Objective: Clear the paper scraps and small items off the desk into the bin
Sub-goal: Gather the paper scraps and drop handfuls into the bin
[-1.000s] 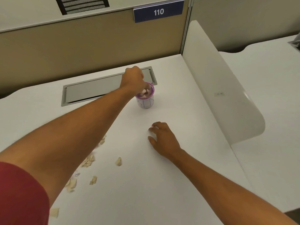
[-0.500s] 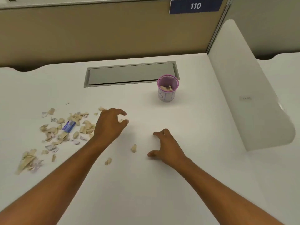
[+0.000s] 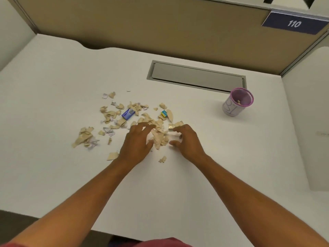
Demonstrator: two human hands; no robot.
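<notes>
Torn beige paper scraps [image 3: 114,118] lie scattered over the middle of the white desk [image 3: 53,77]. Among them sit a small blue box [image 3: 127,114] and a tiny blue-and-yellow item [image 3: 164,113]. My left hand [image 3: 138,141] and my right hand [image 3: 187,141] rest on the desk on either side of a small heap of scraps [image 3: 160,138], fingers spread and curved toward it. Neither hand has lifted anything. The bin, a small pink mesh cup [image 3: 237,101] with a few scraps inside, stands upright to the far right of the scraps.
A grey cable-tray lid [image 3: 195,77] is set into the desk behind the scraps. A tan partition wall with a blue "110" sign [image 3: 293,24] runs along the back. A white divider panel [image 3: 311,122] stands at the right edge.
My left hand left the cup and came back to the scraps. My right hand slid left to meet it, and both now bracket a heap. The view swung left.
</notes>
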